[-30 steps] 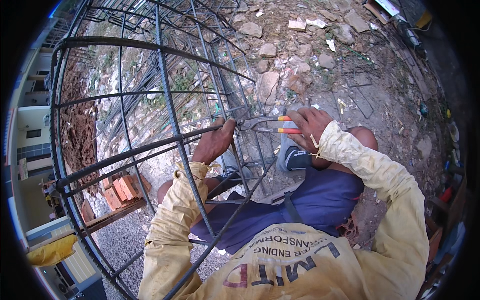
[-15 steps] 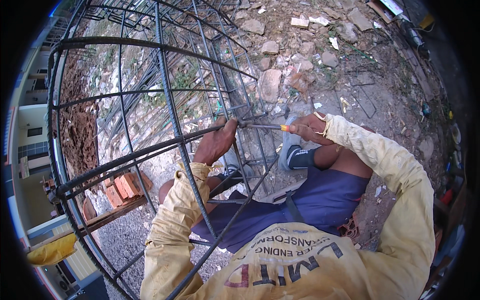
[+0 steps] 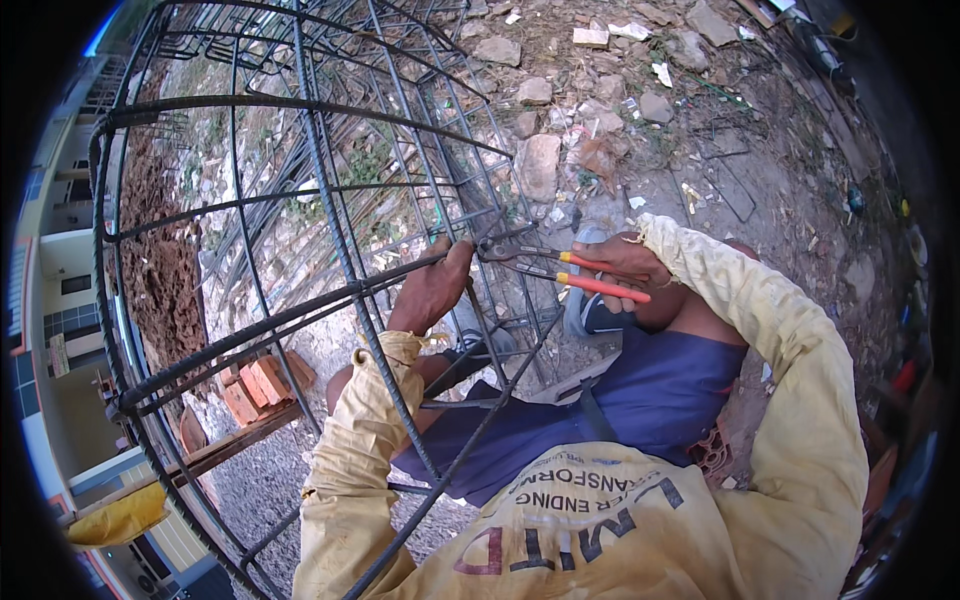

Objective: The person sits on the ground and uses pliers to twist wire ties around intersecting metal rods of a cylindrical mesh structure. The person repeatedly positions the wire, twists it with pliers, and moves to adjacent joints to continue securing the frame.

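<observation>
Rebar cage (image 3: 308, 108): ran near to far on my left; bracing it firmly seemed the best start.
Left hand (image 3: 430, 290): closed round a long bar (image 3: 400, 271) at the cage's right side.
Right hand (image 3: 637, 263): gripped red-handled pincers (image 3: 590, 284), half open over their parted handles.
Pincers' head (image 3: 488, 250): just right of my left fingers; squaring it, then squeezing evenly, looked wisest.

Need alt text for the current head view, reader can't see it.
Pliers with handles spread, in the grip of the right hand, their jaws just beside the left hand, which holds a steel rebar cage. Orange bricks show through the cage at left; rubble-strewn ground spreads ahead and to the right.
</observation>
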The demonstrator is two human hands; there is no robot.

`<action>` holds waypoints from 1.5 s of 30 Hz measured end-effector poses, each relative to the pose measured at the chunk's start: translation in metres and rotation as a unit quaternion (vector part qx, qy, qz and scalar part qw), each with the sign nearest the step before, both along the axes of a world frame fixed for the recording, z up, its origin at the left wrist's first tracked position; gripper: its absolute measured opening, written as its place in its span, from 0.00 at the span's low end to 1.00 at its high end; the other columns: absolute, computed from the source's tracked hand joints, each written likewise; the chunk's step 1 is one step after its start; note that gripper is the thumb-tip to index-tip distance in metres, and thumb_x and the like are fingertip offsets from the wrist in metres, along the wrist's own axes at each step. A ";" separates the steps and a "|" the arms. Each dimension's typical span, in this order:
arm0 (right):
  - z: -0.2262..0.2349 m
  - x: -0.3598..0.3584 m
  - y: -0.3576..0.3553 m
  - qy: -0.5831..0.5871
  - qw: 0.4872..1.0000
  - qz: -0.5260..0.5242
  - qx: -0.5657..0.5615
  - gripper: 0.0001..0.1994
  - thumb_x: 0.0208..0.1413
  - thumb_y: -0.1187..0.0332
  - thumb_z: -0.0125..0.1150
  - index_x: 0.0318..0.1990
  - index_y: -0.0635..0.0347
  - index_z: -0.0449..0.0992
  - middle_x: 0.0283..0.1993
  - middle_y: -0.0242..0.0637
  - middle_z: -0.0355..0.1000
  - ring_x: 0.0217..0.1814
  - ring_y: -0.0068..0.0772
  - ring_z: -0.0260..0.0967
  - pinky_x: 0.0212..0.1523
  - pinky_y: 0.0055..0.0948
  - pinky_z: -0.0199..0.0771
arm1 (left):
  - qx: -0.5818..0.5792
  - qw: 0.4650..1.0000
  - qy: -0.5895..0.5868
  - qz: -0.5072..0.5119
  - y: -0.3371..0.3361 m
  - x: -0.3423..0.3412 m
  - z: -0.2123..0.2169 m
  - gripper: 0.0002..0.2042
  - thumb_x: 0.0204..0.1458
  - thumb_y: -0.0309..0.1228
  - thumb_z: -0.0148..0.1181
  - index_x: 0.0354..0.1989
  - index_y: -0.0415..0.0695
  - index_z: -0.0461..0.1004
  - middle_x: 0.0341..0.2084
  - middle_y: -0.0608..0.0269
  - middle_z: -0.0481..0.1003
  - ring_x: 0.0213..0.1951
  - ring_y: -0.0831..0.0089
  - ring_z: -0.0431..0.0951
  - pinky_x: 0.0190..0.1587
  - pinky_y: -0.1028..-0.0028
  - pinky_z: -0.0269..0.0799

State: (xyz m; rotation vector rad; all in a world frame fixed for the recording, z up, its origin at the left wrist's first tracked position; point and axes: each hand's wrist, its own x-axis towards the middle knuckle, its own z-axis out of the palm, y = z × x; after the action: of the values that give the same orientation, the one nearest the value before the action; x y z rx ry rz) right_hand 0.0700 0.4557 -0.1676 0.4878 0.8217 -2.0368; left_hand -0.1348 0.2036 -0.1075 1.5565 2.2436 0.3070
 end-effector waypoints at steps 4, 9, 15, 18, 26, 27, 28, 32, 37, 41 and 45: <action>0.011 0.015 -0.011 0.086 0.993 -0.069 -0.045 0.20 0.63 0.53 0.54 0.47 0.64 0.69 0.24 0.36 0.69 0.14 0.18 0.65 0.13 0.16 0.66 | -0.012 0.999 -0.032 0.028 0.002 0.002 0.005 0.08 0.53 0.25 0.51 0.41 0.40 0.66 0.30 0.46 0.68 0.34 0.46 0.73 0.35 0.56 0.69; 0.026 0.027 -0.022 0.214 0.959 -0.069 0.174 0.18 0.58 0.58 0.60 0.49 0.62 0.70 0.26 0.30 0.69 0.17 0.17 0.67 0.17 0.15 0.67 | -0.040 0.981 -0.137 0.131 0.008 0.004 0.015 0.10 0.58 0.32 0.47 0.41 0.39 0.68 0.29 0.46 0.70 0.33 0.48 0.74 0.36 0.58 0.68; 0.014 0.004 -0.011 0.184 0.935 0.013 0.302 0.26 0.60 0.45 0.53 0.43 0.64 0.76 0.31 0.35 0.73 0.25 0.21 0.73 0.26 0.24 0.75 | -0.101 0.926 -0.259 0.256 0.013 0.004 0.035 0.37 0.57 0.65 0.38 0.42 0.36 0.73 0.31 0.47 0.77 0.37 0.58 0.77 0.45 0.64 0.68; 0.037 0.017 -0.017 0.154 0.965 -0.024 0.208 0.31 0.61 0.39 0.46 0.41 0.64 0.75 0.22 0.34 0.72 0.20 0.26 0.73 0.20 0.26 0.74 | -0.170 0.904 -0.286 0.269 0.014 0.000 0.059 0.44 0.50 0.72 0.43 0.47 0.34 0.75 0.34 0.48 0.79 0.39 0.56 0.78 0.46 0.62 0.70; -0.004 0.042 -0.062 0.105 0.988 -0.115 -0.013 0.30 0.62 0.40 0.47 0.50 0.61 0.73 0.20 0.32 0.68 0.14 0.23 0.65 0.13 0.25 0.67 | -0.327 0.900 -0.284 0.051 0.002 0.007 0.100 0.32 0.51 0.59 0.60 0.46 0.37 0.76 0.32 0.56 0.78 0.37 0.69 0.79 0.39 0.70 0.74; 0.025 0.053 -0.071 0.116 0.968 -0.137 0.176 0.28 0.61 0.41 0.51 0.49 0.61 0.73 0.21 0.31 0.68 0.15 0.21 0.65 0.14 0.24 0.67 | -0.306 0.891 -0.332 0.054 0.004 0.013 0.096 0.32 0.51 0.58 0.60 0.49 0.37 0.74 0.34 0.56 0.77 0.38 0.69 0.78 0.39 0.71 0.74; 0.041 0.060 -0.082 0.094 0.962 -0.205 0.152 0.24 0.58 0.45 0.59 0.45 0.59 0.75 0.23 0.27 0.67 0.20 0.16 0.65 0.17 0.19 0.64 | -0.285 0.879 -0.379 0.055 0.007 0.023 0.094 0.32 0.52 0.57 0.59 0.52 0.38 0.72 0.35 0.56 0.77 0.38 0.69 0.78 0.39 0.71 0.74; 0.022 0.082 -0.097 0.286 0.888 -0.196 0.302 0.23 0.59 0.48 0.59 0.44 0.62 0.74 0.26 0.28 0.70 0.24 0.17 0.67 0.23 0.20 0.67 | -0.191 0.797 -0.569 0.060 0.010 0.039 0.074 0.34 0.53 0.54 0.60 0.59 0.39 0.64 0.40 0.55 0.76 0.42 0.67 0.78 0.44 0.71 0.77; 0.033 0.087 -0.104 0.314 0.825 -0.243 0.402 0.20 0.59 0.53 0.61 0.44 0.63 0.71 0.29 0.32 0.71 0.27 0.19 0.69 0.27 0.22 0.68 | -0.100 0.796 -0.564 0.194 0.014 0.070 0.048 0.26 0.58 0.48 0.57 0.55 0.39 0.67 0.39 0.57 0.76 0.39 0.69 0.79 0.45 0.70 0.78; 0.072 0.084 -0.115 0.207 0.885 -0.291 0.300 0.19 0.59 0.55 0.61 0.42 0.65 0.70 0.24 0.30 0.69 0.22 0.19 0.66 0.21 0.22 0.66 | -0.096 0.903 -0.403 0.111 0.016 0.061 0.050 0.23 0.62 0.50 0.51 0.41 0.38 0.75 0.30 0.60 0.78 0.34 0.70 0.79 0.40 0.71 0.76; 0.091 0.095 -0.112 0.114 0.889 -0.231 0.379 0.19 0.59 0.54 0.61 0.39 0.65 0.71 0.23 0.29 0.67 0.22 0.18 0.65 0.21 0.21 0.64 | -0.081 0.979 -0.187 0.006 0.010 0.044 0.053 0.14 0.59 0.39 0.54 0.40 0.40 0.76 0.27 0.52 0.78 0.30 0.56 0.79 0.35 0.63 0.74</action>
State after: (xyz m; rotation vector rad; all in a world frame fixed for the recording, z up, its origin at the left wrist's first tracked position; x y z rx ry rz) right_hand 0.1648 0.3441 -0.0763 0.9569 1.8096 -2.1599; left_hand -0.0904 0.2135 -0.0542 1.2803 1.9349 0.3750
